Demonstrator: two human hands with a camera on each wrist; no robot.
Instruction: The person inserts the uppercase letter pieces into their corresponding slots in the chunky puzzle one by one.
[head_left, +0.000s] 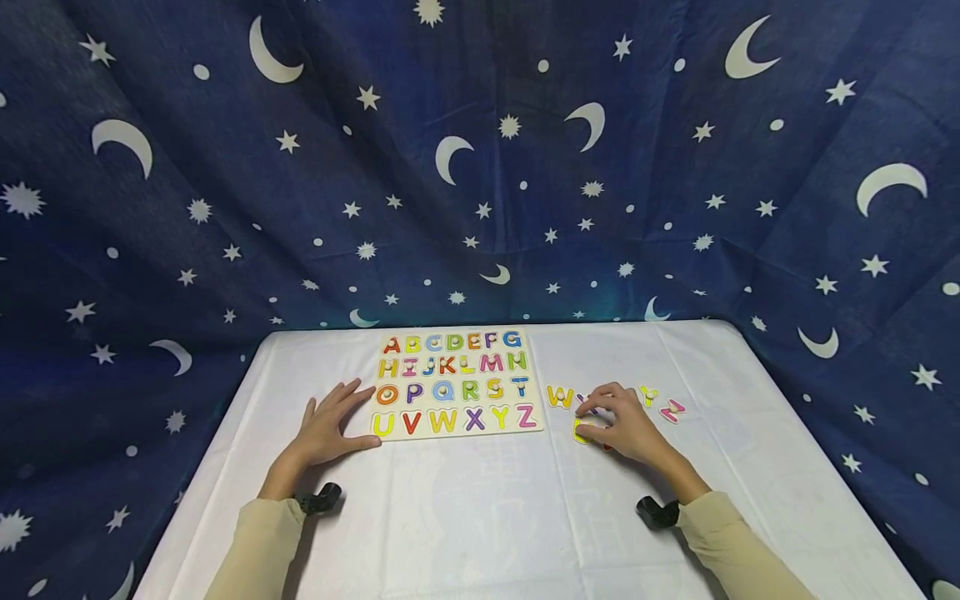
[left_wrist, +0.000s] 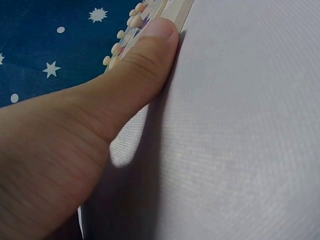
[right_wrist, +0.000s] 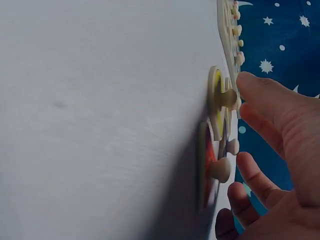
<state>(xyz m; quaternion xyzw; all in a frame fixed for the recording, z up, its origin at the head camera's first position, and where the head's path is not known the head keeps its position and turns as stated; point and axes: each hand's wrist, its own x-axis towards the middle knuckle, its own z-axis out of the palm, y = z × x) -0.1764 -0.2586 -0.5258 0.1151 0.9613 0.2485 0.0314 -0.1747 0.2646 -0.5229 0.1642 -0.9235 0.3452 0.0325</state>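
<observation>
A wooden alphabet puzzle board (head_left: 459, 402) lies on the white table, with knobbed letters in its upper rows and no knobs on the bottom row. At its left edge my left hand (head_left: 327, 427) is spread, the thumb (left_wrist: 150, 47) touching the near corner. My right hand (head_left: 624, 423) is over the loose letters right of the board, thumb and fingers lightly bent. Its thumb tip is right at the knob of a yellow letter piece (right_wrist: 217, 107), which lies on the table. Beside that is a red letter piece (right_wrist: 207, 165) with a knob, partly hidden by the hand in the head view.
Near the right hand lie a yellow W (head_left: 560, 397), a yellow Y (head_left: 648, 396), a pink Z (head_left: 672, 410) and a purple piece (head_left: 583, 402) partly covered by the fingers. A dark blue curtain (head_left: 480, 217) with moons and stars hangs behind the white table (head_left: 480, 517).
</observation>
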